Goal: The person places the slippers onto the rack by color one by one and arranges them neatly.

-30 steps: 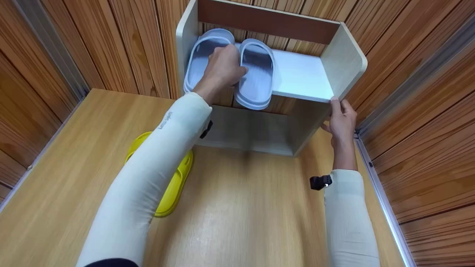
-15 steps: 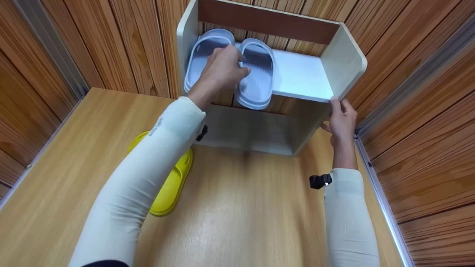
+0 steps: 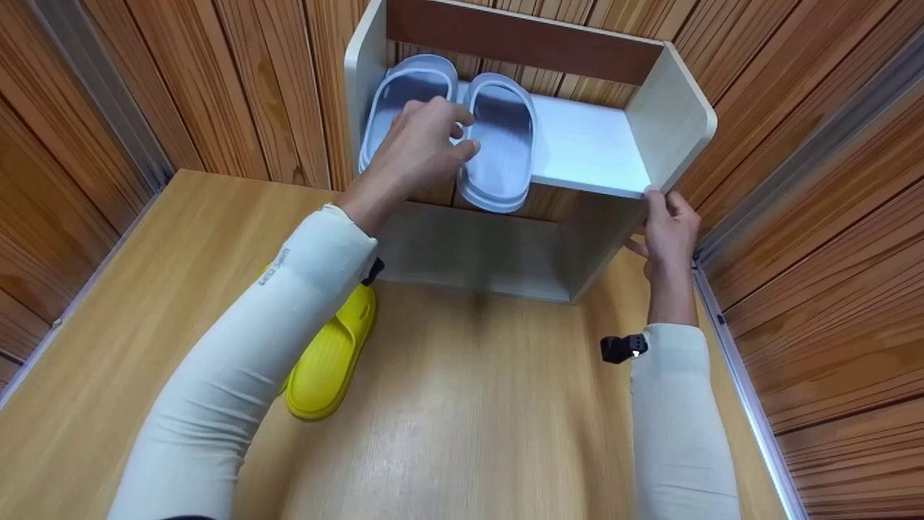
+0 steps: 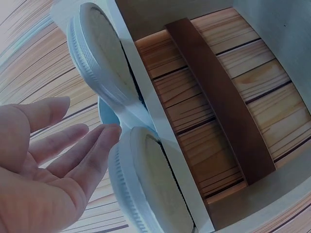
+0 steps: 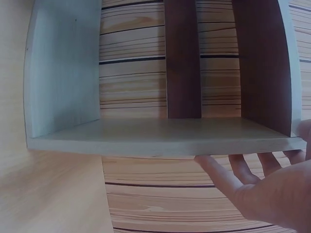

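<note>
Two pale blue-grey slippers (image 3: 498, 162) lie side by side on the upper shelf of a light wooden shoe rack (image 3: 588, 141), their near ends jutting past its front edge. My left hand (image 3: 426, 141) hovers over the gap between them, fingers loosely bent and holding nothing. In the left wrist view its fingertips are right at one slipper (image 4: 124, 177), and the thumb stands apart. My right hand (image 3: 668, 231) holds the rack's right side panel at the shelf corner. From the right wrist, several fingers (image 5: 218, 174) show against the panel's outer face.
Yellow slippers (image 3: 325, 368) lie on the wooden floor board (image 3: 462, 404) left of centre, partly hidden by the left sleeve. Wood-panelled walls (image 3: 245, 87) stand behind the rack and on both sides. A lower shelf (image 3: 476, 253) spans the rack's bottom.
My left hand has loosened, its fingers parting from the slippers, and drawn slightly toward me and left. The slippers stay in place. My right hand keeps its hold on the rack.
</note>
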Demonstrator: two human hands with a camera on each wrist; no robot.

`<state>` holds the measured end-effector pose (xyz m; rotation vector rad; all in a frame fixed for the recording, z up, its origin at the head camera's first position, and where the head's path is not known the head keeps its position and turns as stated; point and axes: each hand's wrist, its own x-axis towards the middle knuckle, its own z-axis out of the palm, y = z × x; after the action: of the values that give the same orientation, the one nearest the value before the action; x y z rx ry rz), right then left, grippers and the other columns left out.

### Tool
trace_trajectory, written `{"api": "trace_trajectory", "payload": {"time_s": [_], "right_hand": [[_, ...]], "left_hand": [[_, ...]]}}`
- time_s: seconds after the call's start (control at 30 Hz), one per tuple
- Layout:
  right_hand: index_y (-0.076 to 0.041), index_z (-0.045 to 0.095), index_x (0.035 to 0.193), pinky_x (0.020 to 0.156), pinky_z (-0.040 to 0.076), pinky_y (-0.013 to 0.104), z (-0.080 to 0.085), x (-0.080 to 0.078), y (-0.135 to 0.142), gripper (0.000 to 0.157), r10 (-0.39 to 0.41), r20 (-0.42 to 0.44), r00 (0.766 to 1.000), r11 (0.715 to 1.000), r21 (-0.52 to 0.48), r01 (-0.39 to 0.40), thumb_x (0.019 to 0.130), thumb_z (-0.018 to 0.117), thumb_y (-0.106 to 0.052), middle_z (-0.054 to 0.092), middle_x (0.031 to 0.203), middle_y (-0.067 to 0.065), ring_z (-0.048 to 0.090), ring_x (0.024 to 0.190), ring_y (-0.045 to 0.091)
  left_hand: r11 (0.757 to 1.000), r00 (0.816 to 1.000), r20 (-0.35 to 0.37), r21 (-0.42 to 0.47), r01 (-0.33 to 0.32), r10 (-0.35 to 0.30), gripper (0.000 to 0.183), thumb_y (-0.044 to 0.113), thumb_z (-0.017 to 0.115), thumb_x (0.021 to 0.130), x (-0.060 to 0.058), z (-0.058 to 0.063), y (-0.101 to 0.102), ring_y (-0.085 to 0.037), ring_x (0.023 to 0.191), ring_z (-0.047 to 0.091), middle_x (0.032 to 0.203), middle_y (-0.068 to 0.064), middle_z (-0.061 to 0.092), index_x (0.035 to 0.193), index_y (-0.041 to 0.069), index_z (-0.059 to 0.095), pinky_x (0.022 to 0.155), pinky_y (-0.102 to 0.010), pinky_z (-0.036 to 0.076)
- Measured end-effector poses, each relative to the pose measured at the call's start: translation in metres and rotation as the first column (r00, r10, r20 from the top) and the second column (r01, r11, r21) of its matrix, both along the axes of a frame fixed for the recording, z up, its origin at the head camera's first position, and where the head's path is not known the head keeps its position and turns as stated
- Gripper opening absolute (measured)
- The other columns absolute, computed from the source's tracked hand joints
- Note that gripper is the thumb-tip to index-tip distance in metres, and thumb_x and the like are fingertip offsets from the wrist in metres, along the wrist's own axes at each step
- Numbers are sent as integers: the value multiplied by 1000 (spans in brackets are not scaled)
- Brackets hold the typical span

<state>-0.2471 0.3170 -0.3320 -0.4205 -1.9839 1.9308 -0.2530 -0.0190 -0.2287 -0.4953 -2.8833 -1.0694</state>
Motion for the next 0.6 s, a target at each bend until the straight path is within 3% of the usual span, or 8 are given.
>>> {"api": "trace_trajectory", "payload": {"time_s": [0.2, 0.4, 0.53, 0.6], "right_hand": [[-13, 44, 71, 102, 43, 64, 5, -3, 0, 36, -53, -7, 999, 997, -52, 53, 98, 63, -26, 41, 84, 4, 52, 99, 22], [-14, 47, 72, 100, 47, 60, 5, -6, 1, 34, -56, -11, 998, 998, -7, 56, 97, 65, -30, 47, 98, 6, 51, 106, 24], [-12, 53, 80, 102, 45, 60, 2, -5, 2, 32, -58, 5, 998, 998, -3, 58, 98, 65, -35, 49, 111, 5, 49, 114, 26], [-11, 53, 80, 103, 44, 61, 1, -4, 3, 33, -59, 3, 998, 998, -8, 59, 98, 65, -36, 49, 108, 6, 50, 113, 26]], "left_hand": [[1000, 1000, -20, 9, -7, 7, 45, 27, 59, 104, 6, -2, -5, -18, 123, 60, 140, -7, 61, 147, 13, 56, 92, -26, 54], [1000, 991, -132, -1, -13, 13, 43, 27, 60, 103, 13, -6, -14, -18, 119, 62, 138, -7, 63, 144, 13, 59, 91, -26, 54], [1000, 965, -260, -20, 8, -13, 44, 25, 62, 103, 21, -9, -19, -20, 116, 62, 135, -9, 64, 143, 9, 58, 95, -28, 52], [999, 945, -327, -40, 14, -26, 45, 25, 62, 102, 25, -13, -22, -23, 120, 60, 134, -10, 64, 143, 8, 57, 101, -31, 49]]}}
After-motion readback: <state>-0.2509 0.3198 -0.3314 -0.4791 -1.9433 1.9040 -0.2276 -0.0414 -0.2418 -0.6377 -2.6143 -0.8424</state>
